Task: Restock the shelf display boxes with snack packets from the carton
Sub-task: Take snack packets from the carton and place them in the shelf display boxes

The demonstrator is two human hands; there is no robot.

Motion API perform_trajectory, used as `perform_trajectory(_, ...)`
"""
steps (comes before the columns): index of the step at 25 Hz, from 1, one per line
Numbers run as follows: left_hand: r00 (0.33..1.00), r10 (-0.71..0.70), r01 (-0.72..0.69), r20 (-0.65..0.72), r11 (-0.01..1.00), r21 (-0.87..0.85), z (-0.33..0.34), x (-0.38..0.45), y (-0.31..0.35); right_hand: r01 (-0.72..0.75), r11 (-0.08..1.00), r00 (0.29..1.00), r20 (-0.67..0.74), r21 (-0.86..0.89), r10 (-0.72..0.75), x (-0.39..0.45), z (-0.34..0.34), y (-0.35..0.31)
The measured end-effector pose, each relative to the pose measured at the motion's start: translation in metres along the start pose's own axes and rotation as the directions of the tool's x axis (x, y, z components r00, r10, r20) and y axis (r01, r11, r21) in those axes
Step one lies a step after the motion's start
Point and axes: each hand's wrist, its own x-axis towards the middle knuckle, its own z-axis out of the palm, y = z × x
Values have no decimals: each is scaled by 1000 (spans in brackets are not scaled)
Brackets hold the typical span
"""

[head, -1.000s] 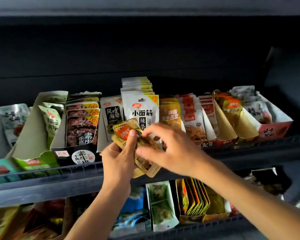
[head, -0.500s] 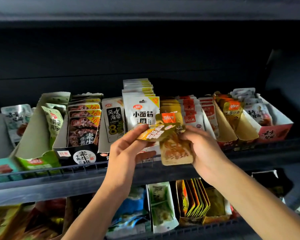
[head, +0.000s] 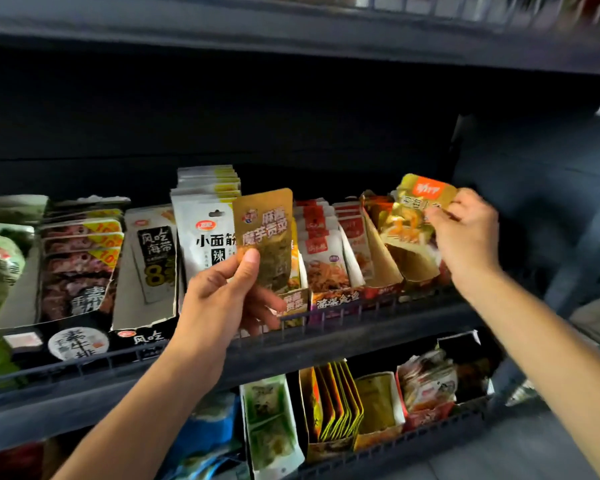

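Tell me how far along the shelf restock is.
Done: the white packets and red-topped packets stand packed in their display boxes. In hand: the left hand holds a gold packet, and the right hand holds an orange-labelled gold packet over the brown display box. Left: seating both packets. The carton is out of view.

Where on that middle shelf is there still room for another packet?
The kraft display box under the right hand shows bare inner wall. The seaweed box looks partly empty. The white gluten-strip packets and red-topped packets are tightly packed.
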Motion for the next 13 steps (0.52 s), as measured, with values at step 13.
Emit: perform_trajectory(13,929,-332,351,164,930,-106,11,1,-24,362,469,919,225,-806,-323,32,10,39)
